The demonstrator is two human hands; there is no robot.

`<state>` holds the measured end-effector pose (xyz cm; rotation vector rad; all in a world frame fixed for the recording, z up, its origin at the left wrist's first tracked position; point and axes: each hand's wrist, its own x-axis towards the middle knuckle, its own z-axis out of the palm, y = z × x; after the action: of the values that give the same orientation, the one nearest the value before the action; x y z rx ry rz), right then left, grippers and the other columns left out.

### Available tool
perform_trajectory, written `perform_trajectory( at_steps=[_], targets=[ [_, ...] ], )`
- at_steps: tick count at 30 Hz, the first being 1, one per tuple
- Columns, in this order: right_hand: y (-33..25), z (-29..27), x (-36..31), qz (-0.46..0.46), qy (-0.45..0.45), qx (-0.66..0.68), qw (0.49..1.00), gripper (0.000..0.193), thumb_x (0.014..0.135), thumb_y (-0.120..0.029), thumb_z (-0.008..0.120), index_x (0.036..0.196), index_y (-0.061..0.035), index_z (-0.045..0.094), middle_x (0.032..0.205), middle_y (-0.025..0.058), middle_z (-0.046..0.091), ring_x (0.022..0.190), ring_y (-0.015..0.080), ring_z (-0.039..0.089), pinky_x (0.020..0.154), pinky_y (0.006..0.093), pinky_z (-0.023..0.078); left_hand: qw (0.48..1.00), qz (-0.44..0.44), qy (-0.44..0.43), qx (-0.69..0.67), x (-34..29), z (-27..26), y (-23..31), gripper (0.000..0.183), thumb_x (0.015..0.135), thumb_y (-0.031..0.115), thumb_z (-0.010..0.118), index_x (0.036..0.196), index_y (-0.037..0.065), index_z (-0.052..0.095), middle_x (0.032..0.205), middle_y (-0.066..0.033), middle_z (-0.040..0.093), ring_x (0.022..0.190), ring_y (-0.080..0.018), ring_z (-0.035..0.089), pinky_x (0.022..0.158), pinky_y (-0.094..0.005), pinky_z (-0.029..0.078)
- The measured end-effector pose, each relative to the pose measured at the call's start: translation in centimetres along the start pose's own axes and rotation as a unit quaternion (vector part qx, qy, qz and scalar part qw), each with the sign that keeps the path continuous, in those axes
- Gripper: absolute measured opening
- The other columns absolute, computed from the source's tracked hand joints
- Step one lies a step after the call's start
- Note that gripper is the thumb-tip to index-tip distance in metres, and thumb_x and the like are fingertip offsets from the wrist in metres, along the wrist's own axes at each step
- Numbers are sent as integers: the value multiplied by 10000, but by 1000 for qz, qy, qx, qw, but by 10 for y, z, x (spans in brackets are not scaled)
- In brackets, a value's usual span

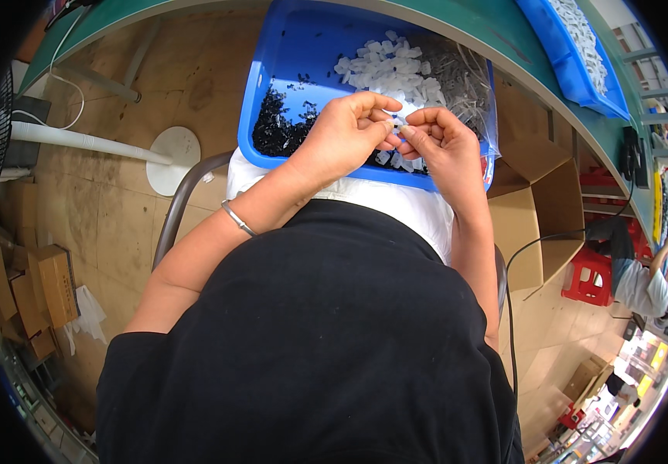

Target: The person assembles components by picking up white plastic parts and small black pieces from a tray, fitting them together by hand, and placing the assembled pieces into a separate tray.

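Over the blue tray on our lap, our left hand and right hand pinch one small white part between meeting fingertips; a slip would likely drop it among the black pieces.

So the tray sits on the person's lap, tucked against the edge of the workbench that curves behind it. In the tray, the pile of dark small parts is on the left and the pile of pale parts is further back and to the right, with a plastic bag lying in the right end. Both hands meet over the tray's near edge, left hand beside right hand, fingertips touching around a small part. A second tray rests on the bench, off to the right. An open cardboard box stands on the floor to the right, below the bench.
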<state>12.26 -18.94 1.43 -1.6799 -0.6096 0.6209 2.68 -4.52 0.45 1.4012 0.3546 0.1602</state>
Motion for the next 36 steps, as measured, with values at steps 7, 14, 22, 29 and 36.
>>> perform_trajectory(
  at_steps=[7, 14, 22, 29, 36],
  targets=[
    [-2, -9, 3, 50, -38, 11, 998, 105, 895, -17, 618, 986, 32, 605, 772, 74, 671, 700, 107, 656, 644, 239, 545, 987, 89, -7, 131, -4, 2, -5, 286, 930, 27, 560, 1213, 10, 596, 967, -80, 686, 841, -126, 669, 782, -255, 545],
    [-7, 2, 0, -16, -15, -95, 995, 100, 897, -10, 608, 985, 38, 607, 783, 89, 688, 718, 119, 669, 660, 238, 545, 982, 78, -6, 170, -6, 2, -1, 307, 938, 46, 556, 1241, 32, 600, 1023, -106, 703, 847, -133, 680, 759, -251, 546],
    [0, 2, 1, 11, -36, -47, 998, 101, 913, -17, 588, 978, 54, 618, 801, 93, 683, 726, 117, 662, 664, 242, 547, 999, -32, 18, 6, 0, -1, -9, 348, 948, 58, 543, 1278, -52, 540, 996, -137, 688, 852, -138, 667, 803, -249, 538],
    [10, -4, 5, 50, -55, 34, 997, 137, 917, -6, 559, 1012, 72, 619, 803, 98, 674, 712, 121, 655, 659, 248, 552, 998, -58, 16, -26, 1, -2, -9, 353, 947, 47, 526, 1281, -69, 523, 973, -154, 682, 847, -147, 669, 802, -250, 542],
    [8, 2, 5, 70, -41, 34, 996, 147, 893, 30, 532, 1003, 77, 617, 787, 110, 678, 697, 129, 661, 646, 249, 552, 999, -49, 16, -9, 0, -1, -12, 330, 944, 32, 512, 1255, -76, 539, 969, -150, 684, 837, -141, 668, 789, -243, 542]
  ],
)
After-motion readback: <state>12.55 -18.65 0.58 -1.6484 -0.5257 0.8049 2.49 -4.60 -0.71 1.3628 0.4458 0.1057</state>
